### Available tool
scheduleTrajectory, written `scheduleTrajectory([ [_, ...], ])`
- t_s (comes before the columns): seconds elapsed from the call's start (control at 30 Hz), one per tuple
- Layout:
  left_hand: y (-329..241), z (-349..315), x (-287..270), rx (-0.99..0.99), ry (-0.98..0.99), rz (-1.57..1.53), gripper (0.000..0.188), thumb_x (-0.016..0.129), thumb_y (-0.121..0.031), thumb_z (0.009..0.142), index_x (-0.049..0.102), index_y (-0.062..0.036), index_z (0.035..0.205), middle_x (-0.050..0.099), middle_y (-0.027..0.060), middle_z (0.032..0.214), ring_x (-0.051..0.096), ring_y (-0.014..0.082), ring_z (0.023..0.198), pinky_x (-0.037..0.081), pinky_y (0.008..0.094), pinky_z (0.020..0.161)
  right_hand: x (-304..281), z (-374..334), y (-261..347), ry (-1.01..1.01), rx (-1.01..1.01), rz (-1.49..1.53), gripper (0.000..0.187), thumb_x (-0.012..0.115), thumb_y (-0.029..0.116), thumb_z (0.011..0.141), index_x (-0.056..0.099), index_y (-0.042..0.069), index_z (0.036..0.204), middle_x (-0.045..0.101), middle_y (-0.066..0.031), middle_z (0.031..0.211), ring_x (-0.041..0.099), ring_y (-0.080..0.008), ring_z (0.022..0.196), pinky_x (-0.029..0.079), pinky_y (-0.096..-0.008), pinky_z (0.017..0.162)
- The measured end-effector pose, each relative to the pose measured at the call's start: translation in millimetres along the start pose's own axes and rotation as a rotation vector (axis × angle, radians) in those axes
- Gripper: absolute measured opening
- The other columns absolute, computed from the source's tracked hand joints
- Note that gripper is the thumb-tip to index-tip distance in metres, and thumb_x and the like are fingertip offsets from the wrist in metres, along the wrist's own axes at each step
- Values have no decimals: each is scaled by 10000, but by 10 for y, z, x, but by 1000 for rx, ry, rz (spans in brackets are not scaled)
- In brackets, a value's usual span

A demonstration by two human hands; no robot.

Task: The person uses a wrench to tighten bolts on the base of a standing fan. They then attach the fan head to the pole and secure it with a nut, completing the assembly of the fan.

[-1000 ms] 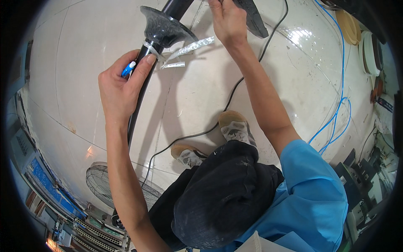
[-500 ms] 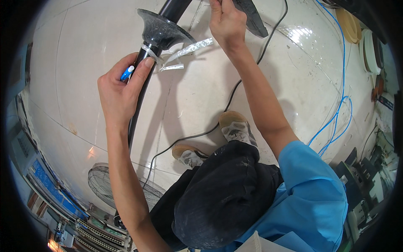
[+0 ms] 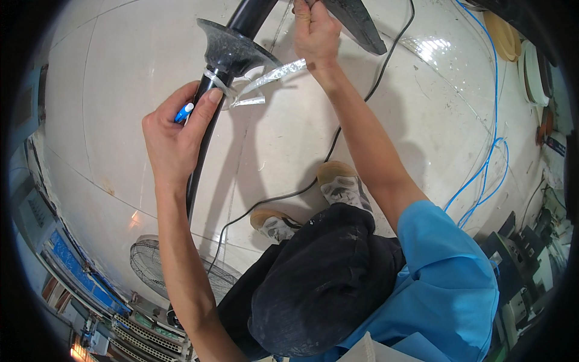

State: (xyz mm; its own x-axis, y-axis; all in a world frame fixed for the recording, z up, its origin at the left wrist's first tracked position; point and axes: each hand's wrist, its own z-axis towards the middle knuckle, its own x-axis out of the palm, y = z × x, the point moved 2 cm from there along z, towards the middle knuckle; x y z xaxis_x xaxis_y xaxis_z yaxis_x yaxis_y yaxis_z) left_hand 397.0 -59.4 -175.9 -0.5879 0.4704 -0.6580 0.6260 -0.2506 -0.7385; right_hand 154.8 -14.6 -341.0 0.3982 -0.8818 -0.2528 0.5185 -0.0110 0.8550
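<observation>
The left hand point(image 3: 175, 133) is at ten o'clock, thumb and fingers pressed around a slim black pole point(image 3: 248, 22), which leans from the upper edge near eleven o'clock down beside the left forearm. A blue-and-white pen-like piece point(image 3: 184, 113) sits tucked between thumb and forefinger. Just above the fingertips, a pale band point(image 3: 214, 79) wraps the pole, right under a flared, dusty black collar point(image 3: 232, 47) at eleven o'clock. Two shiny silver strips point(image 3: 274, 76) stick out from the band's side toward two o'clock, one long and one short.

The right hand point(image 3: 318, 42) is at twelve o'clock, fingers curled in near the upper edge, beside a dark flat piece point(image 3: 357, 27) at one o'clock; whether they pinch it, I cannot tell.

Below, a black cable point(image 3: 265, 200) snakes over the pale tiled floor point(image 3: 422, 120), past the shoes point(image 3: 342, 186) near the centre of the dial. A wire-caged fan point(image 3: 146, 260) shows at eight o'clock, partly behind the left forearm, and a blue cable point(image 3: 496, 108) runs down between two and three o'clock
</observation>
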Motion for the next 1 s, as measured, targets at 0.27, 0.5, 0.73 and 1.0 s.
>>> scheduleTrajectory([
  [0.27, -19, -4, 26, 9, -22, -45, 363, 822, -310, 929, 783, 30, 1047, 681, 19, 738, 553, 73, 683, 454, 235, 627, 309, -32, -117, -138, -58, 170, 188, 619, 183, 1039, 663, 36, 932, 719, -112, 744, 712, -317, 646, 536, -407, 605],
  [0.5, -32, 7, 13, 1, -6, -19, 356, 815, -304, 932, 781, 32, 1045, 658, 11, 715, 536, 67, 671, 442, 236, 613, 513, -113, -116, -185, 109, 291, 174, 596, 156, 1033, 646, 30, 925, 682, -98, 661, 685, -292, 574, 523, -405, 581],
  [0.73, -43, 42, 8, 11, -6, -57, 396, 826, -338, 914, 784, 35, 1040, 621, 7, 680, 517, 70, 648, 421, 248, 582, 162, -152, -42, 24, 101, 74, 220, 594, 191, 1039, 646, 10, 927, 678, -156, 706, 667, -330, 643, 510, -439, 596],
  [1.0, -16, 37, 4, -8, -6, 12, 455, 821, -404, 906, 793, 28, 1045, 619, 10, 654, 519, 80, 622, 419, 256, 563, -295, 66, 151, 241, 112, -130, 354, 580, 303, 1068, 622, -25, 943, 670, -276, 756, 667, -501, 733, 507, -542, 653],
])
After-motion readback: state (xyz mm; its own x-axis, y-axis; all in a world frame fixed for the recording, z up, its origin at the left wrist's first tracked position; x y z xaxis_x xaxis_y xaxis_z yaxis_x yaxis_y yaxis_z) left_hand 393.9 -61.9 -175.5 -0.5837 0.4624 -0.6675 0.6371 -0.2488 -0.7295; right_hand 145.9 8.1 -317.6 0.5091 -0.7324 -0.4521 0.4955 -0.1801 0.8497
